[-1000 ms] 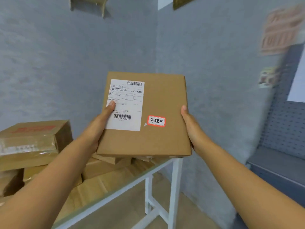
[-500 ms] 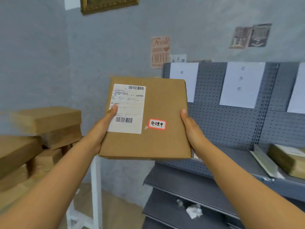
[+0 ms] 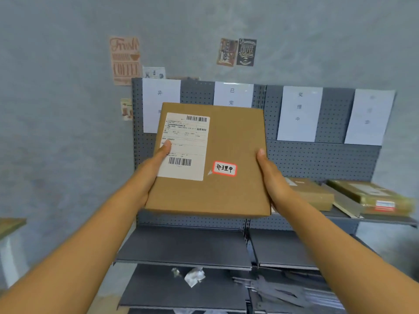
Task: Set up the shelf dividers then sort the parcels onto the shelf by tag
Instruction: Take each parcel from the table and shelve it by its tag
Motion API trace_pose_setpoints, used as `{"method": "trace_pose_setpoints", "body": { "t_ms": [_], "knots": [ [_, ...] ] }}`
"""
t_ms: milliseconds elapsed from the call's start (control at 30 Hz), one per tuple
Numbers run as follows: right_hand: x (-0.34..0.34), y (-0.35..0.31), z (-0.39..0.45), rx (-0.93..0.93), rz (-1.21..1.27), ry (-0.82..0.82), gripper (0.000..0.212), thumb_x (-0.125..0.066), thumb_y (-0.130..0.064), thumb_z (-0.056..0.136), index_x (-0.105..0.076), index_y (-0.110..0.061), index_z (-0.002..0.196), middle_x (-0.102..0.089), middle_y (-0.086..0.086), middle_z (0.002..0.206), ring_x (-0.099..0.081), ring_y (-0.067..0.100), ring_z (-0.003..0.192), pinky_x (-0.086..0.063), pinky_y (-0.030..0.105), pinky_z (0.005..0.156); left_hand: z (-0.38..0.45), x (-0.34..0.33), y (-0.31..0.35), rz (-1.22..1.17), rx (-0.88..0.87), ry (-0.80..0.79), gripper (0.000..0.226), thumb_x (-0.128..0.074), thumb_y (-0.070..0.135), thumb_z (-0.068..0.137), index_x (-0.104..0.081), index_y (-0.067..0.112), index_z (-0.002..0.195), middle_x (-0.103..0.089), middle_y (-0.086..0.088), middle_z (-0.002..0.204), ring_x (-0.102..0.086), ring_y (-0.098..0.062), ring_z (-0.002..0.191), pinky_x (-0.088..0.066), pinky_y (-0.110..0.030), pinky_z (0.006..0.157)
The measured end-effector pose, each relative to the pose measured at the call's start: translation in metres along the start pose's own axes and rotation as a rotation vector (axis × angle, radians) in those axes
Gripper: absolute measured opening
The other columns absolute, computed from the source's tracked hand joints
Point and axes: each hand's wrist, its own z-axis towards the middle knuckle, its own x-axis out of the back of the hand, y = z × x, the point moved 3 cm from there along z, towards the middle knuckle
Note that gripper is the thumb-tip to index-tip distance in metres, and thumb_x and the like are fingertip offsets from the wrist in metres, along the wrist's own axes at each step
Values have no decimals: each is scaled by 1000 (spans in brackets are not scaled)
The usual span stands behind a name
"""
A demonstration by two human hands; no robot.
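Note:
I hold a flat brown cardboard parcel [image 3: 229, 143] up in front of the grey pegboard shelf [image 3: 317, 159]. My left hand [image 3: 154, 168] grips its left edge, thumb on the white shipping label [image 3: 188, 137]. My right hand [image 3: 269, 175] grips its right edge. A red-bordered tag [image 3: 225, 168] with handwritten characters sits on its face. Several white paper signs hang on the shelf back; one [image 3: 298, 113] carries the same characters as the tag. A pale divider [image 3: 344, 201] leans on the top shelf at the right.
Two parcels lie on the top shelf, one [image 3: 310, 193] left of the divider, one [image 3: 371, 196] right of it. Lower shelf boards [image 3: 186, 250] are bare; crumpled foil [image 3: 193, 276] lies below. A table corner [image 3: 11, 225] shows at the left edge.
My view has swung right, from the table stacked with boxes to the grey shelf, now nearly centred. The parcel stays held the same way in both hands.

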Motion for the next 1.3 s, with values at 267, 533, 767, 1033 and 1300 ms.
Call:
{"method": "trace_pose_setpoints", "body": {
  "t_ms": [267,533,767,1033,1300],
  "knots": [
    [100,17,-5,-25,-84,260,82,-41,-82,84,-47,-26,143,-65,4,130,-65,27,115,-49,52,104,57,-105,-34,-60,69,-245,50,-66,75,72,-75,39,105,-75,-1,112,-73,-26,100,-59,-47,83],
    [217,67,8,-171,45,487,46,-49,-76,86,-64,-37,106,-79,-7,88,-76,13,74,-58,27,56,110,-222,-88,-56,94,-303,44,-61,61,88,-69,30,118,-75,-2,112,-73,-25,99,-60,-44,84],
    [325,115,77,-226,18,475,65,-57,-63,89,-48,-24,140,-67,8,124,-67,30,108,-54,50,98,180,-322,-144,-117,204,-226,46,-65,56,88,-69,24,121,-75,-8,113,-70,-31,106,-51,-53,100],
    [399,142,169,-257,45,325,46,-63,-51,91,-59,-23,128,-73,4,110,-71,24,96,-55,32,67,246,-395,-158,-113,217,-142,32,-59,49,95,-69,27,115,-77,-5,107,-74,-26,97,-60,-41,83],
    [437,177,271,-293,17,257,42,-59,-47,95,-62,-19,126,-73,8,111,-70,29,101,-57,42,87,329,-433,-180,-76,301,-29,25,-63,43,94,-70,23,106,-79,-4,87,-76,-21,71,-58,-30,54]
  ]
}}
